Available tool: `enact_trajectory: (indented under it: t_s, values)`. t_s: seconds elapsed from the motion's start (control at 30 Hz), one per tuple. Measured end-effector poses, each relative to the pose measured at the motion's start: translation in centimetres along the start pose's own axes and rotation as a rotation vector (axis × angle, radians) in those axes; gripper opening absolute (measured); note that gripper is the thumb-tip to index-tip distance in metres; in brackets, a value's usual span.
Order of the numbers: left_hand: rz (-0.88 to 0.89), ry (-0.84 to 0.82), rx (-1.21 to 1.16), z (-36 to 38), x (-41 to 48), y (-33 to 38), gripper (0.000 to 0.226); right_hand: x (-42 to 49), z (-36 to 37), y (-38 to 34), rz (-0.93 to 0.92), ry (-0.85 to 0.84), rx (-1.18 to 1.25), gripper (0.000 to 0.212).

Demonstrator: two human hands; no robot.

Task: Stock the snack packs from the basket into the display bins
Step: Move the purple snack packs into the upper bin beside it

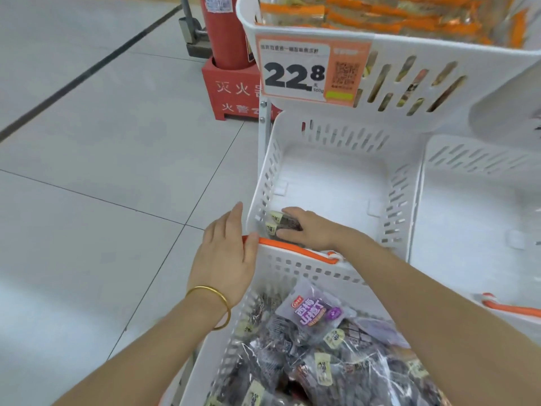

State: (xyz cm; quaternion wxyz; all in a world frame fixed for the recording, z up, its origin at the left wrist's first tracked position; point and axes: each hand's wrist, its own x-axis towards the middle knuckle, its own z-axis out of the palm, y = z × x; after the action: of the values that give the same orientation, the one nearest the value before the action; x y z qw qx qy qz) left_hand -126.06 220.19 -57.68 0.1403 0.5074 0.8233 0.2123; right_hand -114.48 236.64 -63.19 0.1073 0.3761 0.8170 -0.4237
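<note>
At the foot of a white shelving rack, a person leans over a white basket (292,266) with an orange handle (292,247) along its far rim. The right hand (311,230) reaches past that rim into the lower display bin (401,200), down in its near left corner. Its fingers (288,236) and thumb are clamped round a small bunch of dark snack packs (282,224) with pale labels, close against the bin's slotted left wall. The rest of that bin's floor is bare white plastic. The left hand (225,253), with a gold bangle (216,294) on the wrist, rests on the left end of the orange handle. Its fingers (234,218) are straight and together and grip nothing, and the thumb lies on the handle. The basket below holds a pile of dark packs (322,356), with one purple pack (314,313) lying on top near the far wall. A neighbouring bin (468,200) stands just to the right of the display bin. Above them an upper bin (439,63) is full of orange packs (380,16) and carries a price tag (295,74) reading 22.8. To the left, on the pale tiled floor (102,171), a red fire extinguisher (225,30) stands in a red stand (231,92).
</note>
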Motion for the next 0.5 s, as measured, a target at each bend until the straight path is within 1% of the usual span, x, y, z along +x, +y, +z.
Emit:
enact_trajectory:
  t_s: [0.07, 0.13, 0.17, 0.23, 0.3, 0.33, 0.5]
  values:
    - [-0.009, -0.016, -0.028, -0.1, 0.0, 0.0, 0.055, -0.4, 0.1, -0.6, 0.035, -0.032, 0.048, 0.073]
    - [-0.017, -0.026, -0.045, -0.1, 0.0, 0.0, 0.055, -0.9, 0.1, -0.7, 0.063, -0.008, 0.144, 0.067]
    - [-0.021, -0.027, -0.049, -0.1, 0.0, 0.0, 0.055, -1.1, 0.1, -0.6, 0.080, 0.048, 0.191, 0.064]
    - [-0.025, -0.030, -0.048, -0.1, 0.0, 0.1, 0.055, -1.4, -0.1, -0.3, 0.105, 0.215, 0.229, 0.061]
    - [-0.017, -0.039, -0.037, -0.3, -0.1, 0.1, 0.055, -1.6, -0.2, -0.3, 0.104, 0.346, 0.215, 0.057]
    - [-0.010, -0.048, -0.032, -0.4, -0.2, 0.1, 0.055, -1.6, -0.1, -0.4, 0.101, 0.379, 0.190, 0.056]
    - [0.017, -0.050, -0.028, -0.9, -0.7, 0.0, 0.056, -1.9, 0.1, -0.8, 0.101, 0.358, 0.145, 0.054]
